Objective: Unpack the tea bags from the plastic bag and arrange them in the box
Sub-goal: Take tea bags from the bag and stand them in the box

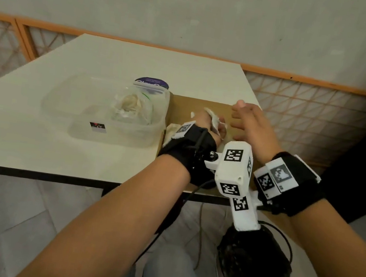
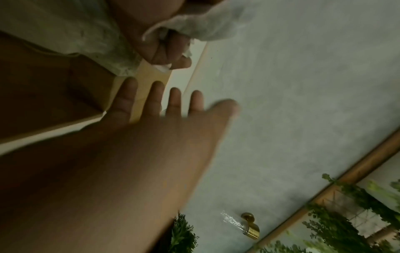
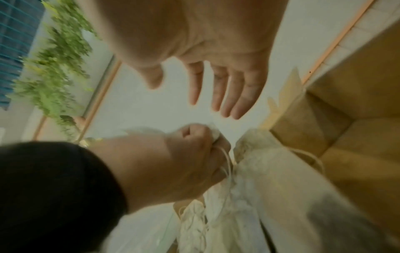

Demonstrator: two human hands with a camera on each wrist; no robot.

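An open brown cardboard box (image 1: 206,108) lies at the table's right edge. Over it my left hand (image 1: 217,129) grips a bunch of white tea bags (image 1: 213,119) in a fist; their strings hang down (image 3: 227,162). More pale tea bags (image 1: 174,128) lie in the box at its left side. My right hand (image 1: 240,121) hovers just right of the left one, fingers (image 3: 216,89) straight and spread, holding nothing. The plastic bag (image 1: 134,106), crumpled with tea bags inside, sits in a clear tub to the left.
The clear plastic tub (image 1: 81,110) stands on the cream table (image 1: 33,138) against the box's left wall. A purple label (image 1: 151,82) shows behind it. An orange lattice fence (image 1: 302,104) runs behind the table.
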